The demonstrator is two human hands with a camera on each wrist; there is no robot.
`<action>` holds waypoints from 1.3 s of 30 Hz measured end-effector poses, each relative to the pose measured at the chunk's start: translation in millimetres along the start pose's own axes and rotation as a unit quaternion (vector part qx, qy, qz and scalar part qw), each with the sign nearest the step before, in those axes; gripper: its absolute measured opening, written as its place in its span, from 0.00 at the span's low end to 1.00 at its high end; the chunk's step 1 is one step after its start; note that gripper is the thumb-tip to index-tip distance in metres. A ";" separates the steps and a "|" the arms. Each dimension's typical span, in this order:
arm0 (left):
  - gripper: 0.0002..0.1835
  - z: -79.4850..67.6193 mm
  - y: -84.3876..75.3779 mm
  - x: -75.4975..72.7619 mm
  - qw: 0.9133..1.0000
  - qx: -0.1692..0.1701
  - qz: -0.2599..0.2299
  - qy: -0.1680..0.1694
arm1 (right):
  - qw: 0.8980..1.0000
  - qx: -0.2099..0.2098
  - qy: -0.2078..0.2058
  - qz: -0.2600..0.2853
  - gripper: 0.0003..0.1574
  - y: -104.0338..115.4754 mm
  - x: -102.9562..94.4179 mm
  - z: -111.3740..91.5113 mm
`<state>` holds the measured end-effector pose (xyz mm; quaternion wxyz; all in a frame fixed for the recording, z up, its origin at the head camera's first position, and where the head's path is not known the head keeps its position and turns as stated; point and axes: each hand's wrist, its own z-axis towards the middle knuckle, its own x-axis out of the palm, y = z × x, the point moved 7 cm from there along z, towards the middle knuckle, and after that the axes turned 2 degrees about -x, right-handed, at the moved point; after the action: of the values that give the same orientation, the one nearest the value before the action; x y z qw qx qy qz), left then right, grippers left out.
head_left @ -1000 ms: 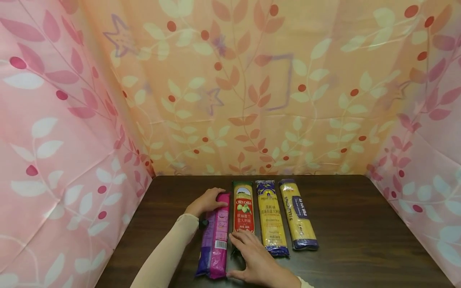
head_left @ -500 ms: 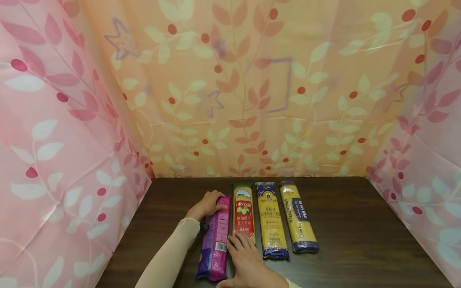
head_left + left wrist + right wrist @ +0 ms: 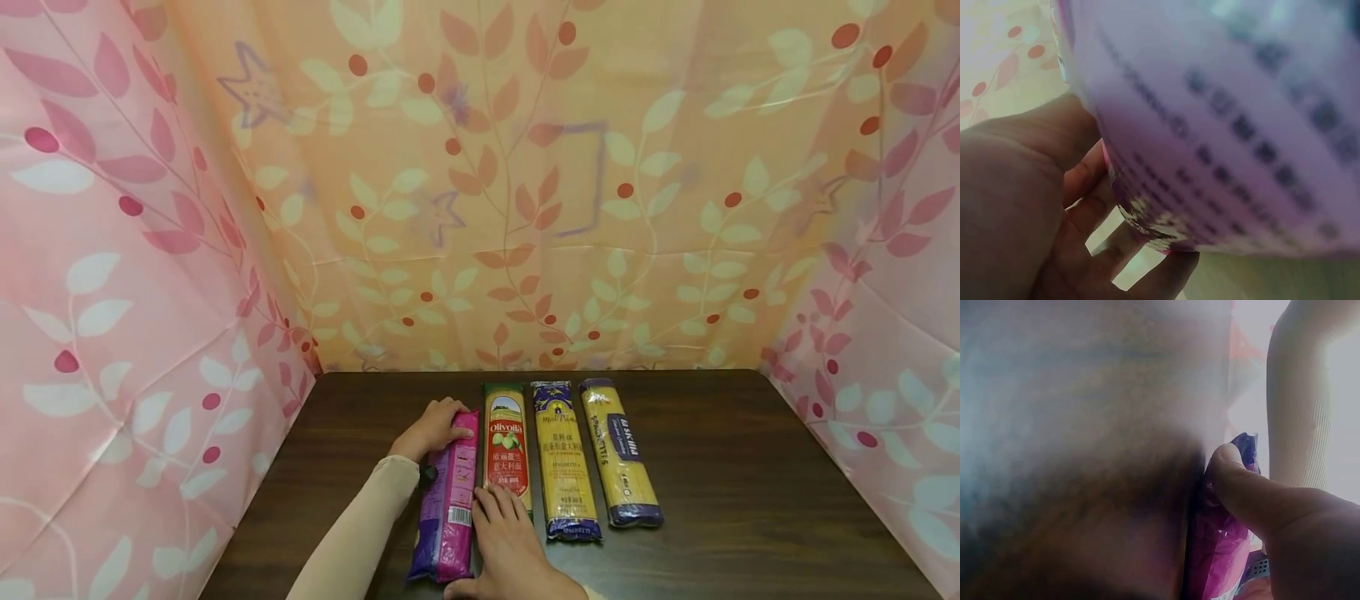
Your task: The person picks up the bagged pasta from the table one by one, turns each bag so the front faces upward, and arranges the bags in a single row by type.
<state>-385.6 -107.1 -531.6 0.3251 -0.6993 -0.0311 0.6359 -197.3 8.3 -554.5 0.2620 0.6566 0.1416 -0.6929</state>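
Note:
A long pink-and-purple pasta packet [image 3: 459, 475] with a barcode lies on the dark wooden table, the leftmost of a row. My left hand [image 3: 433, 431] grips its far end, thumb on one side and fingers on the other; in the left wrist view the printed purple wrapper [image 3: 1229, 131] fills most of the picture. At the near right of the packet rests my right hand [image 3: 512, 546], its fingers extended along the packet's side. Its thumb [image 3: 1244, 484] touches the packet's near end in the right wrist view. The right fingertips overlap the bottom of a red-and-green Olivoila pasta packet [image 3: 507, 442].
Right of the Olivoila packet lie a yellow-and-blue spaghetti packet [image 3: 566, 467] and another yellow spaghetti packet [image 3: 621, 458], slightly slanted. The table [image 3: 750, 475] extends beyond them. Leaf-patterned curtains [image 3: 420, 208] enclose its back and both sides.
My right hand has shifted left and toward me, its thumb moving round to the packet's near end. The left hand keeps its grip, and the packets stay in place.

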 end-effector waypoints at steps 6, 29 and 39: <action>0.22 -3.1 -5.3 -0.4 1.000 -0.008 0.013 0.000 | 1.000 -0.005 -0.022 -0.010 0.72 1.5 -1.2 1.9; 0.28 -6.2 -13.3 -11.4 0.997 -0.067 -0.019 -0.037 | 0.996 0.000 -0.015 0.083 0.65 -2.3 -14.7 2.0; 0.29 -7.4 -23.3 -27.7 0.994 -0.066 -0.052 -0.076 | 0.983 0.017 -0.026 0.179 0.64 -6.2 -31.3 -6.4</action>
<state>-375.4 -104.5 -496.1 0.3076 -0.6662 -0.1341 0.6660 -195.3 22.4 -525.2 0.3746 0.6571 0.0033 -0.6541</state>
